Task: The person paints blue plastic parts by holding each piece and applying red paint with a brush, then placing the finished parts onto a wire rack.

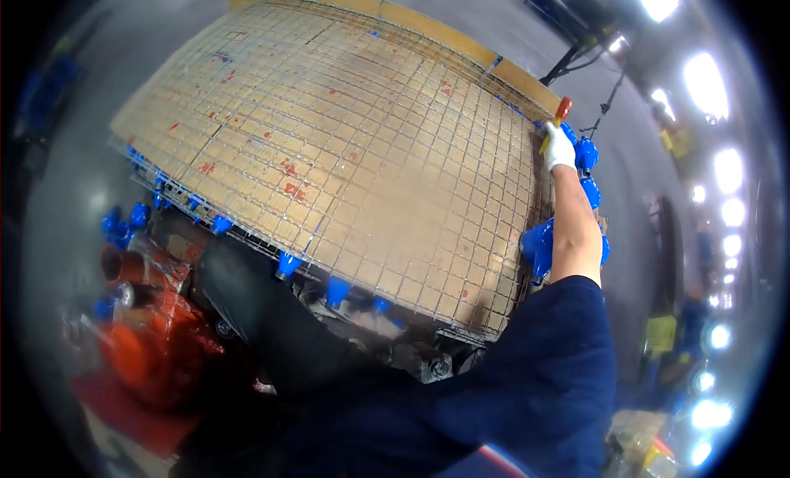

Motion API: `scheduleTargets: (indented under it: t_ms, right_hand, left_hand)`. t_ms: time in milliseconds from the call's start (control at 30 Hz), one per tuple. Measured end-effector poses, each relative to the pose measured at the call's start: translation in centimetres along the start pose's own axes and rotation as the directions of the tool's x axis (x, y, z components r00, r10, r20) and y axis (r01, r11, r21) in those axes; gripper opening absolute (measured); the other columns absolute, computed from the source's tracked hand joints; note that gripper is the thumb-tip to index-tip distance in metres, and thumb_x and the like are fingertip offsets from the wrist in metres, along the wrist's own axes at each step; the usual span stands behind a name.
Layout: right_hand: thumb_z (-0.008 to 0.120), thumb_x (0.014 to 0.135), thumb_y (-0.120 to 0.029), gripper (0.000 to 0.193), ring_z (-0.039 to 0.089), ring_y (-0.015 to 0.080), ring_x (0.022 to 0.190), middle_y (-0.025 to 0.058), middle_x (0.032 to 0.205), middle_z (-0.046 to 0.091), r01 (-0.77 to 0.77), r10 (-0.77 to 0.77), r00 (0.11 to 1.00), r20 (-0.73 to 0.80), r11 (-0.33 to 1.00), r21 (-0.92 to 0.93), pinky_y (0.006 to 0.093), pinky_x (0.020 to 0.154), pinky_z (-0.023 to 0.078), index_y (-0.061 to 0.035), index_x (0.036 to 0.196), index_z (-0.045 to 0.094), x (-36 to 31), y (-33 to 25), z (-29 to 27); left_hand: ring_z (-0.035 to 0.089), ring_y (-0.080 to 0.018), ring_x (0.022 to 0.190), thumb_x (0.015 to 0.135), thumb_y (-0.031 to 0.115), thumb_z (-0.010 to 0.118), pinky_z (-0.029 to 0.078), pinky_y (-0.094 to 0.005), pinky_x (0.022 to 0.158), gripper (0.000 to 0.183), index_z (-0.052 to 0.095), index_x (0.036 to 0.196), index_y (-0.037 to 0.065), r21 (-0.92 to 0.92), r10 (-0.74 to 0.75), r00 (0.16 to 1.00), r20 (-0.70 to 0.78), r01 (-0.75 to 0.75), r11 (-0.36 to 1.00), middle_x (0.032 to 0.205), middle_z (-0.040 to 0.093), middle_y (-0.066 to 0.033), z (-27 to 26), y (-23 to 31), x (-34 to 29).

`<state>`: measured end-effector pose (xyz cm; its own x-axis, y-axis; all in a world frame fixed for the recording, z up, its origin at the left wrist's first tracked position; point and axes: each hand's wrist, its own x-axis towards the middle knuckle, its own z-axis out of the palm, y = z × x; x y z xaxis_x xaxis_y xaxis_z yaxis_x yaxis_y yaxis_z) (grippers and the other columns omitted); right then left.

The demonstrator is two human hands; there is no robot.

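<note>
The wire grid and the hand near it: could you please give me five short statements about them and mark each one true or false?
1. The right hand wears a white glove. True.
2. The tool in this hand is green all over. False: the tool shows red and yellow.
3. The wire grid lies over a tan surface with red marks. True.
4. Blue parts show only along the right side of the grid. False: blue parts also show along its near edge.
5. The left hand presses on the grid. False: the left hand is not in view.
</note>
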<state>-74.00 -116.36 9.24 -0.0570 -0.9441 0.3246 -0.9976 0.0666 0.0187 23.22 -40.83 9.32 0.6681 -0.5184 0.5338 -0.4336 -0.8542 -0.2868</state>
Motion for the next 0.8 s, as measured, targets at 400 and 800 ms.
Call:
scheduleTargets:
  t_ms: [400,800]
  right_hand:
    - [0.068,0.087,0.008,0.025,0.058,0.014,0.065,0.0069,0.096,0.064,0.129,-0.416,0.893,-0.169,-0.123,0.984,0.0239,0.052,0.044,-0.01,0.091,0.051,-12.4,-39.4,-20.2]
    - [0.062,0.093,0.002,0.026,0.055,0.014,0.073,0.0028,0.109,0.058,-0.818,-0.925,0.38,-0.019,-0.346,0.46,0.0275,0.058,0.045,-0.0194,0.097,0.049,-46.7,-62.8,-23.8]
  left_hand:
    - [0.067,-0.0184,0.1,0.103,0.029,0.058,0.055,-0.0335,0.088,0.043,0.056,0.139,0.005,-0.892,0.484,0.843,0.234,0.385,-0.239,0.127,0.065,-0.0067,-11.5,28.5,-3.1]
    - [0.055,-0.0331,0.13,0.095,0.063,0.057,0.045,-0.0456,0.111,0.082,0.037,0.154,0.009,0.335,0.02,0.976,0.217,-0.056,-0.941,0.147,0.051,-0.0165,-15.3,27.8,-5.1]
